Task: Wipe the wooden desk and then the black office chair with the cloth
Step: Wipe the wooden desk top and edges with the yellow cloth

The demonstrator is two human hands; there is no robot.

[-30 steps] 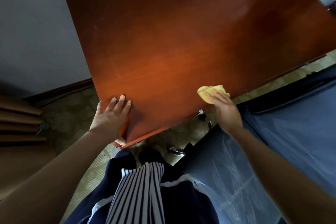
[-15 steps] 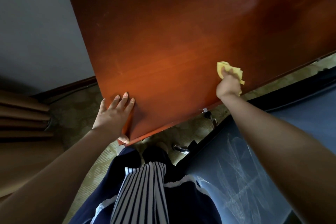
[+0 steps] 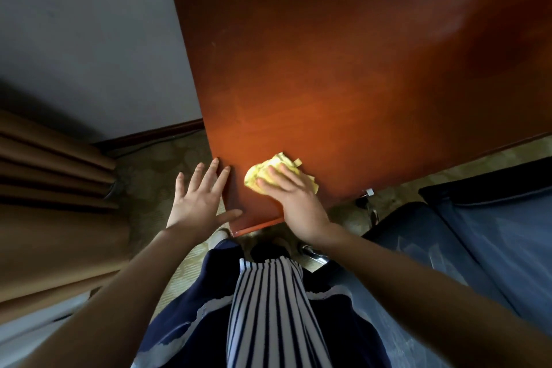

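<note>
At the reddish desk [image 3: 358, 84] corner, right hand [image 3: 294, 197] presses crumpled yellow cloth [image 3: 270, 167] flat-fingered; left hand [image 3: 198, 197] splayed.

Glossy reddish-brown wooden worktop [image 3: 358, 84], far edge up against a grey wall [image 3: 89, 39], standing on a pale patterned floor [image 3: 167, 164]. Warm sheen across the middle, darker toward the far right. Faint pale marks near the far left. Close to the near left corner, a crumpled yellow cloth [image 3: 283, 162] lying on the wood, pressed down under the straight fingers [image 3: 280, 181] of the right hand [image 3: 295, 200]. Just beside it, left hand [image 3: 200, 197] spread wide, fingertips and thumb touching the left edge.
</note>
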